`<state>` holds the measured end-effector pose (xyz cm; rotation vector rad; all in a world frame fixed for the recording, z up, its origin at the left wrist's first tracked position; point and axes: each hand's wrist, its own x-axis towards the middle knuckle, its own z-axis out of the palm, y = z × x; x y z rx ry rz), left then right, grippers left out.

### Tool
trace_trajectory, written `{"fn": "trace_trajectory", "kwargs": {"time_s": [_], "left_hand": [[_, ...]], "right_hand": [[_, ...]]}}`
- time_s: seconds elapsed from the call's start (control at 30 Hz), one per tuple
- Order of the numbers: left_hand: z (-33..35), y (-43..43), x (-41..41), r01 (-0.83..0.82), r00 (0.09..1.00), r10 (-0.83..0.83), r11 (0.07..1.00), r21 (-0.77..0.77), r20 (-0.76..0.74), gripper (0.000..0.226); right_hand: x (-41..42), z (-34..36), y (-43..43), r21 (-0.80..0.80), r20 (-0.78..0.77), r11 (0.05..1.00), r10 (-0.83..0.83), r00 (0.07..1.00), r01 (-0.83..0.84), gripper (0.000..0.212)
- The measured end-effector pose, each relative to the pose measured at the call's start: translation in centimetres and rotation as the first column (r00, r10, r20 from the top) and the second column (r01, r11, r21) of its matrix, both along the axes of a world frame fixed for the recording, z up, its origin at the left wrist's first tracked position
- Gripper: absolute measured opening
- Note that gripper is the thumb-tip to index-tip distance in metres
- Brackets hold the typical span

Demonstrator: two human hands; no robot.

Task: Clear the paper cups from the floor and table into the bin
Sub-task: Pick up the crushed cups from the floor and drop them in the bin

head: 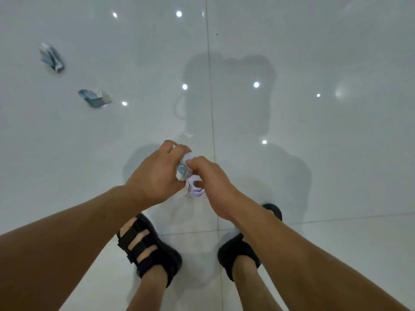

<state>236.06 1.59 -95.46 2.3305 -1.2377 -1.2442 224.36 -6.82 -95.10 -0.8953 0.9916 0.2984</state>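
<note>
Both hands meet over the glossy white floor, just ahead of my feet. My left hand (157, 176) grips a crushed blue-and-white paper cup (182, 169), mostly hidden in the fingers. My right hand (213, 182) pinches the same bundle from the right, and its fingers curl around a second crumpled white cup (195, 189) below. Two more flattened blue-and-white cups lie on the floor at the left, one nearer (95, 98) and one farther away (51, 56). No bin or table is in view.
My feet in black strap sandals stand on the tiles, the left sandal (149, 248) and the right sandal (241, 250) below the hands. Ceiling lights and my shadow reflect in the white floor (314, 52), which stretches open to the right.
</note>
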Motion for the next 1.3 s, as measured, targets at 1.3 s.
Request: {"fn": "trace_trajectory", "kwargs": {"time_s": [1.3], "left_hand": [[31.7, 9.1, 11.4, -0.319, 0.932, 0.320, 0.947, -0.036, 0.168, 0.051]], "right_hand": [[14.3, 29.4, 0.7, -0.886, -0.333, 0.022, 0.667, 0.667, -0.464, 0.031]]}}
